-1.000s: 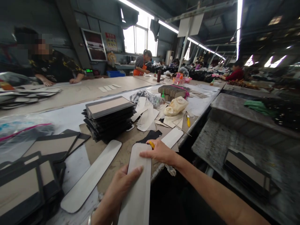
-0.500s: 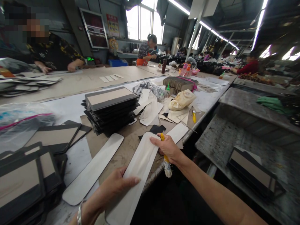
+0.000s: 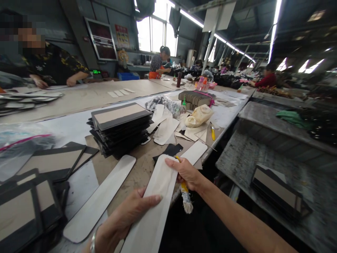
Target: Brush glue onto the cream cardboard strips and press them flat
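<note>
A long white panel (image 3: 155, 203) with rounded corners slants across the table's front edge. My left hand (image 3: 134, 211) grips its left side, thumb on top and fingers hidden underneath. At the far end, my right hand (image 3: 188, 172) pinches the panel's right edge with the thumb on its face. That same hand also holds a yellow-handled brush (image 3: 185, 196), its whitish bristles pointing down past the table edge. Another white panel (image 3: 102, 196) lies to the left. Beyond my right hand is a third white panel (image 3: 196, 151), partly covering a scrap.
Behind stands a stack of black-edged boards (image 3: 121, 123); more boards (image 3: 23, 211) lie at left. A cream plastic container (image 3: 199, 116) and a yellow-handled tool (image 3: 212, 131) sit at right. A grey metal cart (image 3: 237, 165) adjoins the table. A co-worker (image 3: 55, 70) works across the table.
The view has shifted slightly, so the background sits further left. Both hands keep their hold on the panel, and the brush stays in my right hand.
</note>
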Demonstrator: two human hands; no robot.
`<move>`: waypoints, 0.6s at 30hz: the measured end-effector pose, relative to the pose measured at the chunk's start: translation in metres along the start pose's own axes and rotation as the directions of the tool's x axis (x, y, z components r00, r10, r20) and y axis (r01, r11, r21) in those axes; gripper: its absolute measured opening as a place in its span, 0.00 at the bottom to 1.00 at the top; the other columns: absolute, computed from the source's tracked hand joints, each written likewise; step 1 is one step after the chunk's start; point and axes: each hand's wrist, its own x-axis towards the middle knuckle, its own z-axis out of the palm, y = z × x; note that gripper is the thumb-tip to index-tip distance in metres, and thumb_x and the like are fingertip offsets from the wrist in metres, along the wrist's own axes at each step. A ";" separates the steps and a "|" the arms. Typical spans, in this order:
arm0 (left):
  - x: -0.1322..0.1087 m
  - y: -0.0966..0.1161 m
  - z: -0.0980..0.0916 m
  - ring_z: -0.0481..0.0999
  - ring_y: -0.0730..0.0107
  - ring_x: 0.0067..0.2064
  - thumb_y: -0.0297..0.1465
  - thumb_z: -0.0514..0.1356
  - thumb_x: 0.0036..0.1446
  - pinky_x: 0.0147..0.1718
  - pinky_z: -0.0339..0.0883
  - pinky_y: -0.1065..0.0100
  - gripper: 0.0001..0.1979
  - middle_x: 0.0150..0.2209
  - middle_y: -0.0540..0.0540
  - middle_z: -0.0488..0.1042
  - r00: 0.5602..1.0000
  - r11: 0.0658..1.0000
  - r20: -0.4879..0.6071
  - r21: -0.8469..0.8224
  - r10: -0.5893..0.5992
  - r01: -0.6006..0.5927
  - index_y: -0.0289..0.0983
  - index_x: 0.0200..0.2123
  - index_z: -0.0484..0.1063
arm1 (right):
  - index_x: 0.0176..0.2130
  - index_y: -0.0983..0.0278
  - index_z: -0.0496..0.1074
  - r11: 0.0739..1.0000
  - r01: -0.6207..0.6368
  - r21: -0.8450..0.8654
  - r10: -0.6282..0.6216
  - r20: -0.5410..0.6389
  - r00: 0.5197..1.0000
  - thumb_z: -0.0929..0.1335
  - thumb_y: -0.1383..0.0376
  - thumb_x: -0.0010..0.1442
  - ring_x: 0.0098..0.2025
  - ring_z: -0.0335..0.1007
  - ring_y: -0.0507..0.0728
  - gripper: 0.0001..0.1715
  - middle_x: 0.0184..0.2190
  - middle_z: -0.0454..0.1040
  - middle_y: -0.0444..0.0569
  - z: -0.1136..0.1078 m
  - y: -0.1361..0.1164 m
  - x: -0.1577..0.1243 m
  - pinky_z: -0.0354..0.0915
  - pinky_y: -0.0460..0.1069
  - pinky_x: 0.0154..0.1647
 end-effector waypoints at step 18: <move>0.038 -0.033 0.027 0.49 0.53 0.63 0.22 0.45 0.57 0.54 0.61 0.52 0.29 0.59 0.29 0.58 0.187 -0.275 0.261 0.960 0.947 0.057 0.26 0.62 0.41 | 0.24 0.64 0.59 0.985 0.153 0.078 -0.129 -0.255 0.958 0.70 0.48 0.44 0.12 0.47 0.43 0.25 0.12 0.57 0.35 0.027 0.011 -0.038 0.42 0.40 0.11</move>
